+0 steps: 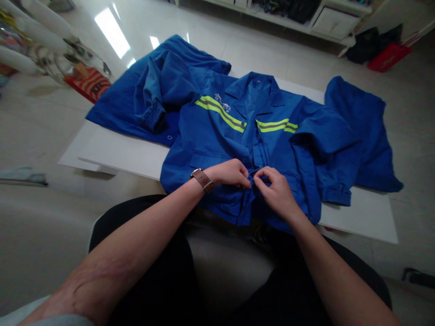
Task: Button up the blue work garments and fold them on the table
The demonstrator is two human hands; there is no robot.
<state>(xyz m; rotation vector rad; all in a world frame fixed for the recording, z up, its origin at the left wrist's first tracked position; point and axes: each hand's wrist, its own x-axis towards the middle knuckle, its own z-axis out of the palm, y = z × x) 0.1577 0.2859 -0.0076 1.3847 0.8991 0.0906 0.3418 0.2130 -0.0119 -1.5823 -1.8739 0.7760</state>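
Note:
A blue work jacket (217, 140) with yellow and grey reflective stripes lies front up, its collar pointing away from me. My left hand (234, 173), with a brown-strapped watch (203, 179) at the wrist, pinches the front edge of the jacket near its lower middle. Close beside it, my right hand (274, 186) pinches the opposite front edge, fingertips almost meeting those of the left. Between the fingers a small round fastener seems to show, but it is too small to make out. Higher up, the two front edges lie apart below the collar.
Under the jacket is a white board table (118, 165). More blue cloth (370, 136) lies at the right, and another blue piece (129, 99) at the left. A red KFC bag (89, 82) stands at left. White shelving (333, 22) and a red bag (389, 56) are at the back.

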